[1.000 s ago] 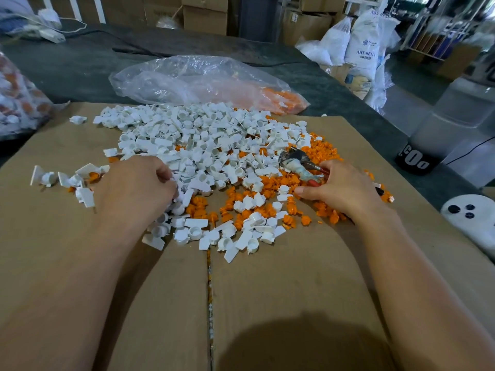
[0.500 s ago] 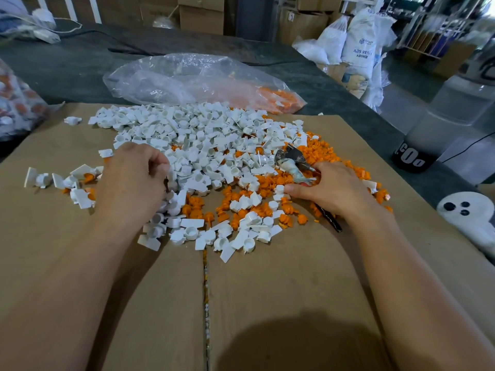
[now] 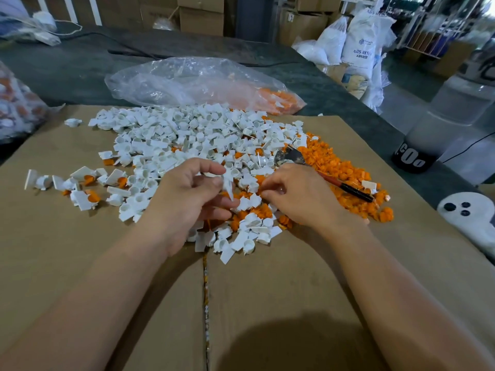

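Head view: our forearms come in from the lower corners and meet at mid-frame over the cardboard (image 3: 267, 290). Our left hand (image 3: 187, 199), palm turned rightward, pinches a white part (image 3: 228, 183) between thumb and curled fingers, just above the pile (image 3: 187, 135). Our right hand (image 3: 297, 199) lies knuckles up just beside it, fingers curled; we cannot tell whether they hold anything.

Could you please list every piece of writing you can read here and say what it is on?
"ABS RESIN": on the white sack.
"C0o", partly cut off: on the dark band of the clear container.
The sack's smaller print is too blurred to read.
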